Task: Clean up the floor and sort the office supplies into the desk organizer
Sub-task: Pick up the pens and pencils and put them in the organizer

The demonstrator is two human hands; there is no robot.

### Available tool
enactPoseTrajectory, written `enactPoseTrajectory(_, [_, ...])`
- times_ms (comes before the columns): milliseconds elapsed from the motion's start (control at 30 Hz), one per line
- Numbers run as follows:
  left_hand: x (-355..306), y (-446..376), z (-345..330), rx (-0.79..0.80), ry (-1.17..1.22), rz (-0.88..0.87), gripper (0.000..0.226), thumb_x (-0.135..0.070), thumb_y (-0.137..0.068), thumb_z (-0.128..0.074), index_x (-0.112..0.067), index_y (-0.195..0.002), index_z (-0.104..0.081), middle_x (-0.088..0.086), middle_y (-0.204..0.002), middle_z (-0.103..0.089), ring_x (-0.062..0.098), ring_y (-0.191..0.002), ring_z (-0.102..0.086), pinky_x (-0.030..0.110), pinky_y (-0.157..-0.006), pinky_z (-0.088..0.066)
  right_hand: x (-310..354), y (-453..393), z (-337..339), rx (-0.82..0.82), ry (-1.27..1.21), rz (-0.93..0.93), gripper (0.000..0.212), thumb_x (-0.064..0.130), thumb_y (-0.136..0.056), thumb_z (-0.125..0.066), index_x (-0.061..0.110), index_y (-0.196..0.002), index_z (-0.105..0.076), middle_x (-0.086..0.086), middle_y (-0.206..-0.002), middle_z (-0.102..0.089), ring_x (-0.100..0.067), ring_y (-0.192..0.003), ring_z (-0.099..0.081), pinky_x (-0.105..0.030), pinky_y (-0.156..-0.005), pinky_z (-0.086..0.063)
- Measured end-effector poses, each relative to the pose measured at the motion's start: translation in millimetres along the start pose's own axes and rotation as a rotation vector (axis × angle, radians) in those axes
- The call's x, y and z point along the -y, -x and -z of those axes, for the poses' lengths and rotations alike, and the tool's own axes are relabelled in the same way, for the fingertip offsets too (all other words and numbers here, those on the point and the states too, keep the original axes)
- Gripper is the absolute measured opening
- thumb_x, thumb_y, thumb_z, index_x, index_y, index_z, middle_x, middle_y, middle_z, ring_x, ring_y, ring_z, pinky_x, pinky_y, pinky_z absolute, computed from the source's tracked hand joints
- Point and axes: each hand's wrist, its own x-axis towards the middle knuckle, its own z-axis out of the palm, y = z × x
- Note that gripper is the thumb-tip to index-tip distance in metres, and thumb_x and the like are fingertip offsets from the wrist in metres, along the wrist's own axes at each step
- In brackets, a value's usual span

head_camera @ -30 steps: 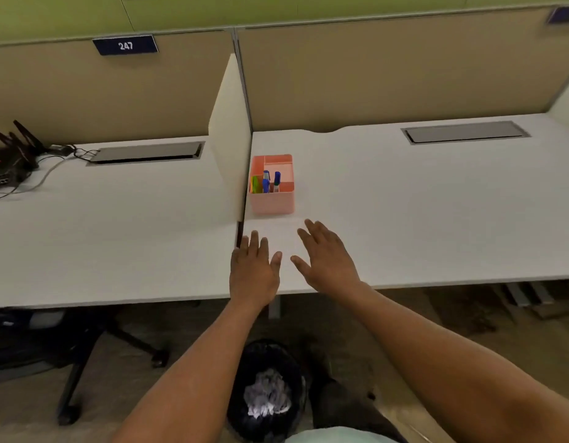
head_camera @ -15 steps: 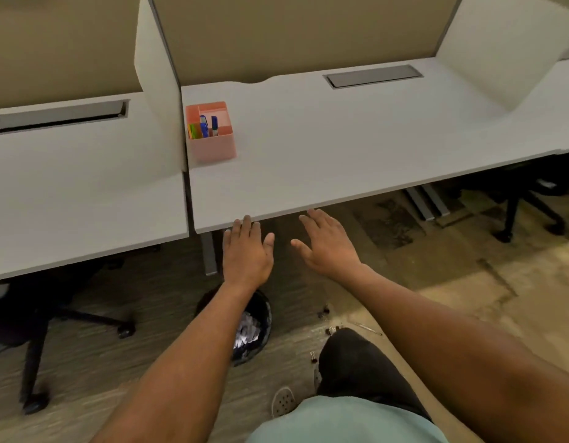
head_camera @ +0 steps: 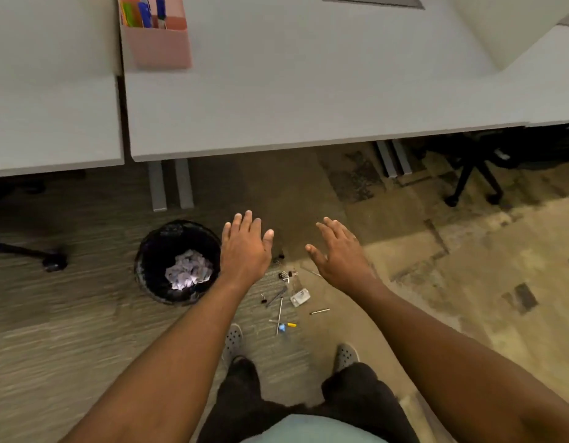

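Hovering with both grips spread wide and holding nothing, over supplies scattered on the floor.

Risking a missed item: binder clips [head_camera: 285, 276] lying small and dark just right of the waste bin [head_camera: 177, 262], one likely hiding under the left hand [head_camera: 246, 247]. Risking a roll away too: thin pens [head_camera: 279, 314] and a yellow-tipped marker [head_camera: 284, 323] lying crossed, so raking at them carelessly could be scattering them further from the bin. Sitting below and between the two grips: the whole cluster, with a white eraser-like piece [head_camera: 300, 297] nearest the right hand [head_camera: 342, 254], none touching either. Standing well beyond the bin, up on the surface [head_camera: 308, 91]: the pink desk organizer [head_camera: 158, 43], already holding markers.
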Motion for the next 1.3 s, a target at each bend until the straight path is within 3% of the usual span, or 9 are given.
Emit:
enactPoseTrajectory(167, [8, 1, -72, 0.047, 0.051, 0.076, 0.049, -0.037, -0.101, -0.034, -0.011, -0.142, -0.043, 0.009, -0.157, -0.031, 0.026, -0.147, -0.021, 0.043, -0.121, -0.013, -50, -7, -68, 0.107, -0.021, 0.009, 0.059, 0.052, -0.097, -0.039, 0.018, -0.146, -0.036, -0.004, -0.157, -0.028, -0.023, -0.146, -0.023, -0.04, -0.118, -0.023])
enactPoseTrajectory(300, [26, 0, -168, 0.059, 0.102, 0.157, 0.046, -0.032, -0.099, -0.034, -0.011, -0.138, -0.049, 0.009, -0.152, -0.039, 0.027, -0.144, -0.029, 0.044, -0.119, -0.02, -100, -29, -152, 0.177, -0.08, -0.013, 0.059, 0.053, -0.097, -0.035, 0.02, -0.146, -0.036, -0.003, -0.156, -0.03, -0.022, -0.145, -0.024, -0.039, -0.119, -0.021])
enactPoseTrajectory(400, [40, -1, -254, 0.106, 0.107, 0.23, 0.051, -0.032, -0.089, -0.032, -0.008, -0.125, -0.059, 0.013, -0.139, -0.054, 0.03, -0.133, -0.046, 0.046, -0.112, -0.034, -141, -42, -230, 0.224, -0.115, -0.016, 0.066, 0.059, -0.093, -0.025, 0.019, -0.143, -0.041, -0.005, -0.152, -0.038, -0.024, -0.142, -0.032, -0.039, -0.117, -0.027])
enactPoseTrajectory(500, [49, -9, -340, 0.117, 0.164, 0.323, 0.045, -0.025, -0.084, -0.04, -0.001, -0.111, -0.066, 0.019, -0.122, -0.065, 0.036, -0.116, -0.059, 0.044, -0.102, -0.045, -179, -58, -308, 0.283, -0.142, 0.015, 0.064, 0.055, -0.093, -0.03, 0.014, -0.14, -0.045, -0.009, -0.148, -0.044, -0.027, -0.138, -0.037, -0.04, -0.115, -0.03])
enactPoseTrajectory(600, [64, -18, -425, 0.199, 0.172, 0.396, 0.038, -0.017, -0.086, -0.055, 0.001, -0.118, -0.063, 0.022, -0.127, -0.061, 0.038, -0.119, -0.055, 0.044, -0.105, -0.043, -217, -74, -384, 0.349, -0.163, 0.03, 0.064, 0.054, -0.093, -0.031, 0.012, -0.139, -0.046, -0.011, -0.146, -0.045, -0.028, -0.136, -0.039, -0.04, -0.114, -0.032])
enactPoseTrajectory(833, [120, -29, -575, 0.335, 0.093, 0.513, 0.041, -0.021, -0.091, -0.055, -0.005, -0.129, -0.055, 0.018, -0.13, -0.058, 0.036, -0.121, -0.05, 0.043, -0.101, -0.044, -303, -108, -541, 0.485, -0.147, 0.011, 0.045, 0.031, -0.095, -0.053, 0.009, -0.133, -0.05, -0.014, -0.133, -0.054, -0.032, -0.124, -0.047, -0.04, -0.102, -0.042])
enactPoseTrajectory(967, [148, -15, -632, 0.412, 0.032, 0.501, 0.038, -0.018, -0.089, -0.058, -0.006, -0.125, -0.058, 0.019, -0.124, -0.058, 0.037, -0.115, -0.054, 0.044, -0.094, -0.047, -353, -111, -611, 0.585, -0.009, 0.0, 0.035, 0.023, -0.09, -0.055, 0.01, -0.123, -0.053, -0.015, -0.12, -0.056, -0.032, -0.111, -0.051, -0.04, -0.091, -0.045])
enactPoseTrajectory(1067, [157, -3, -663, 0.461, 0.001, 0.464, 0.031, -0.015, -0.088, -0.059, -0.007, -0.118, -0.059, 0.018, -0.118, -0.057, 0.036, -0.109, -0.055, 0.043, -0.086, -0.049, -378, -107, -649, 0.627, 0.154, 0.095, 0.03, 0.017, -0.09, -0.052, 0.008, -0.119, -0.051, -0.017, -0.115, -0.056, -0.033, -0.101, -0.053, -0.041, -0.084, -0.051])
enactPoseTrajectory(1300, [155, 12, -701, 0.392, -0.071, 0.403, 0.042, 0.007, -0.078, -0.055, -0.008, -0.118, -0.059, 0.017, -0.116, -0.054, 0.034, -0.102, -0.054, 0.044, -0.079, -0.05, -398, -100, -692, 0.432, 0.225, 0.158, 0.016, 0.011, -0.095, -0.045, 0.006, -0.109, -0.052, -0.019, -0.099, -0.058, -0.036, -0.085, -0.056, -0.041, -0.067, -0.047])
